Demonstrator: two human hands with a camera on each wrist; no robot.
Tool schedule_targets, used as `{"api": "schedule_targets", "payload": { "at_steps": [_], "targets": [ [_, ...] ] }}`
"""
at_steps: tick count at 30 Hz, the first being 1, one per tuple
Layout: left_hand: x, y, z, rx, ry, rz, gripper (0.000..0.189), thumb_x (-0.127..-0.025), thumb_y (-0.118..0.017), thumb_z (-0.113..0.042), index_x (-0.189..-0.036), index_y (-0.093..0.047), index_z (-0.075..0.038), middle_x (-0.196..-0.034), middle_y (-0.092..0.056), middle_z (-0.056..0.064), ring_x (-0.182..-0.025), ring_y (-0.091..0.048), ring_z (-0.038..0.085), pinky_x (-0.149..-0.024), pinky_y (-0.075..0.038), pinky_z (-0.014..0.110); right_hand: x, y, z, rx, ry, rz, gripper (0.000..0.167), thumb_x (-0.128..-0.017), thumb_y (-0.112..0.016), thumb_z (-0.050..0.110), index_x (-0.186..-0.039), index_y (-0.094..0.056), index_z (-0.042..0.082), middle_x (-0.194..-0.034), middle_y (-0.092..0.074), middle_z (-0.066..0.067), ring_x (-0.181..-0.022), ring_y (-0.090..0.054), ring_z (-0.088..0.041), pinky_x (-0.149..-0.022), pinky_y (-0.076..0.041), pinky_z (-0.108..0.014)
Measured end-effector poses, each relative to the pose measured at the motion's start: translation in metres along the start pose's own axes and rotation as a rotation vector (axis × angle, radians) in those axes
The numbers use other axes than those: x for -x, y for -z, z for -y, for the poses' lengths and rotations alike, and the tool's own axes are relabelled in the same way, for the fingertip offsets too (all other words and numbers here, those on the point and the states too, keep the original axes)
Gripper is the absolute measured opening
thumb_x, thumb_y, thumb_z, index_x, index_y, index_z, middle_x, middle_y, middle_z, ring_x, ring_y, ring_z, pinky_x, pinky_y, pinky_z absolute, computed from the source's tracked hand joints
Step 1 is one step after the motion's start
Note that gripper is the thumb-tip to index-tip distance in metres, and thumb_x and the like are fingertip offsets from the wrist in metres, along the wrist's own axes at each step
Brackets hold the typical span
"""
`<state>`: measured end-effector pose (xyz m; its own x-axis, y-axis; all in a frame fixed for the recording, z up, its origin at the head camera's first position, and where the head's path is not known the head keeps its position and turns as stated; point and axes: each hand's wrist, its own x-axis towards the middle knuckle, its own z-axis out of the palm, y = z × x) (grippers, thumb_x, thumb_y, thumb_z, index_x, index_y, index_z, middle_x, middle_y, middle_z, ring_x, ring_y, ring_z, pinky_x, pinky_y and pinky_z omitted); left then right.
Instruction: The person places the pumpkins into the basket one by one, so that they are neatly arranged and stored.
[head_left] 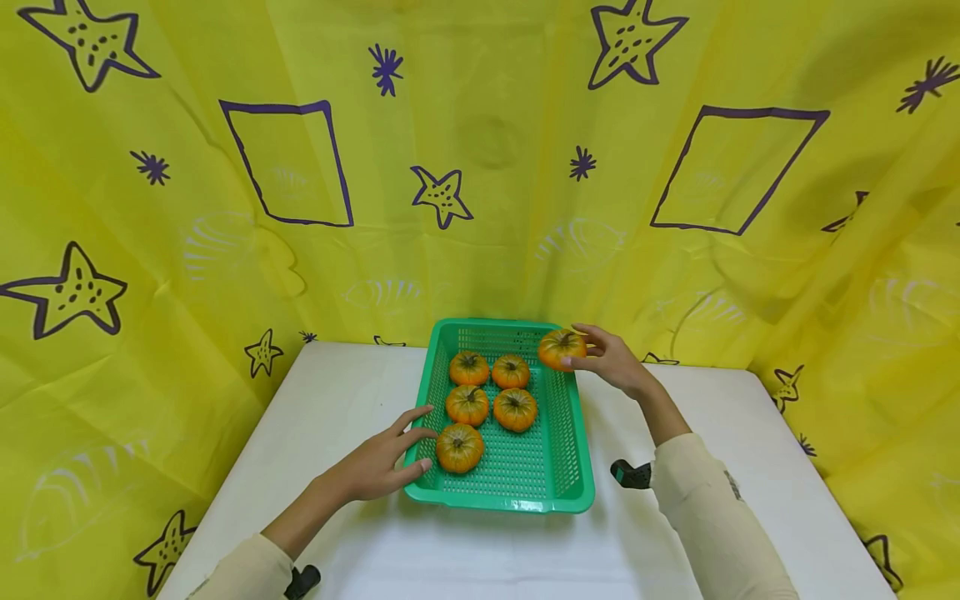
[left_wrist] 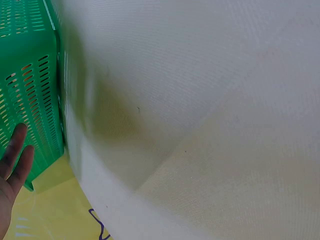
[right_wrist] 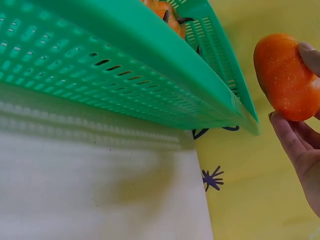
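Observation:
A green plastic basket (head_left: 516, 503) with slotted walls stands on the white table. Inside it sit several small orange pumpkins (head_left: 514, 410), grouped toward its left side. My right hand (head_left: 613, 362) holds another small pumpkin (head_left: 561, 349) between thumb and fingers, over the basket's far right corner. In the right wrist view this pumpkin (right_wrist: 285, 77) is raised beyond the rim, its smooth orange side showing. My left hand (head_left: 390, 458) is at the basket's left wall, fingers spread and fairly straight, right beside the nearest pumpkin (head_left: 460, 448). Two of its fingers (left_wrist: 22, 162) show against the slotted wall in the left wrist view.
A yellow curtain (head_left: 487, 250) with purple stars and frames hangs behind and on both sides of the white table (head_left: 352, 392). Black straps show at both wrists, one beside the right sleeve (head_left: 697, 492).

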<state>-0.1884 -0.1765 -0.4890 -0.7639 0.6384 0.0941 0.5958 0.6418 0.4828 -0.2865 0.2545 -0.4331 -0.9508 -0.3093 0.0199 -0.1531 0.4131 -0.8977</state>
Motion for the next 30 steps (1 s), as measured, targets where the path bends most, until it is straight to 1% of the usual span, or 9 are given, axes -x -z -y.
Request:
{"api": "schedule_targets", "payload": {
  "at_steps": [3,5,11,14,17,19,25,30],
  "targets": [
    [0.000,0.000,0.000,-0.003,-0.013,-0.005,0.045,-0.103,-0.052,-0.045,-0.139,-0.055,-0.019,-0.165,-0.026,0.005,-0.130,-0.057,0.035,-0.094,-0.053,0.054,-0.002,-0.002,0.001,0.010,0.002,0.011,0.072,-0.096,-0.069,0.018,-0.156,-0.032,0.003,-0.157,-0.035,-0.024,-0.134,-0.047,-0.048,-0.105,-0.044,-0.058],
    [0.000,0.000,0.000,-0.003,-0.018,-0.008,0.045,-0.103,-0.052,-0.045,-0.139,-0.055,-0.019,-0.164,-0.026,0.006,-0.129,-0.057,0.035,-0.094,-0.053,0.054,-0.004,-0.004,0.002,0.009,0.003,0.016,0.071,-0.096,-0.069,0.018,-0.156,-0.033,0.003,-0.156,-0.036,-0.024,-0.133,-0.048,-0.047,-0.104,-0.046,-0.055],
    [0.000,0.000,0.000,-0.002,-0.011,-0.009,0.045,-0.103,-0.051,-0.046,-0.139,-0.056,-0.018,-0.164,-0.026,0.005,-0.130,-0.057,0.036,-0.094,-0.053,0.054,-0.008,-0.008,0.005,0.000,0.005,0.031,0.069,-0.095,-0.070,0.017,-0.153,-0.037,0.001,-0.146,-0.046,-0.027,-0.130,-0.050,-0.047,-0.100,-0.049,-0.051],
    [0.001,0.000,0.000,0.002,-0.007,-0.007,0.046,-0.103,-0.051,-0.046,-0.139,-0.056,-0.018,-0.165,-0.026,0.005,-0.131,-0.056,0.036,-0.095,-0.052,0.055,-0.010,-0.011,0.006,0.009,0.009,0.035,0.069,-0.094,-0.071,0.017,-0.152,-0.038,0.001,-0.142,-0.049,-0.027,-0.125,-0.055,-0.043,-0.097,-0.052,-0.044],
    [0.000,0.000,0.000,0.003,-0.008,-0.005,0.045,-0.103,-0.051,-0.046,-0.139,-0.055,-0.018,-0.165,-0.025,0.005,-0.132,-0.055,0.037,-0.095,-0.052,0.055,-0.011,-0.014,0.007,0.020,0.004,0.042,0.070,-0.093,-0.073,0.018,-0.152,-0.038,0.001,-0.141,-0.049,-0.026,-0.121,-0.058,-0.040,-0.094,-0.053,-0.042],
    [0.000,-0.001,0.000,0.002,-0.009,-0.003,0.045,-0.103,-0.051,-0.046,-0.139,-0.055,-0.018,-0.165,-0.025,0.005,-0.132,-0.055,0.037,-0.096,-0.051,0.055,-0.012,-0.016,0.009,0.026,-0.002,0.048,0.071,-0.093,-0.073,0.018,-0.152,-0.037,0.002,-0.142,-0.048,-0.027,-0.120,-0.058,-0.040,-0.094,-0.053,-0.042],
    [0.000,-0.001,0.000,0.004,-0.014,-0.012,0.045,-0.103,-0.051,-0.046,-0.138,-0.056,-0.018,-0.165,-0.026,0.005,-0.131,-0.056,0.036,-0.095,-0.052,0.054,-0.016,-0.023,0.011,0.036,-0.035,0.070,0.075,-0.092,-0.074,0.019,-0.154,-0.034,0.004,-0.149,-0.041,-0.026,-0.124,-0.055,-0.043,-0.099,-0.050,-0.049],
    [0.000,-0.001,0.000,0.007,-0.010,-0.011,0.045,-0.103,-0.051,-0.046,-0.138,-0.056,-0.018,-0.165,-0.025,0.004,-0.131,-0.056,0.037,-0.095,-0.052,0.055,-0.021,-0.030,0.014,0.060,-0.059,0.085,0.077,-0.092,-0.074,0.021,-0.154,-0.033,0.003,-0.150,-0.038,-0.027,-0.132,-0.047,-0.048,-0.103,-0.047,-0.054]
  ]
}}
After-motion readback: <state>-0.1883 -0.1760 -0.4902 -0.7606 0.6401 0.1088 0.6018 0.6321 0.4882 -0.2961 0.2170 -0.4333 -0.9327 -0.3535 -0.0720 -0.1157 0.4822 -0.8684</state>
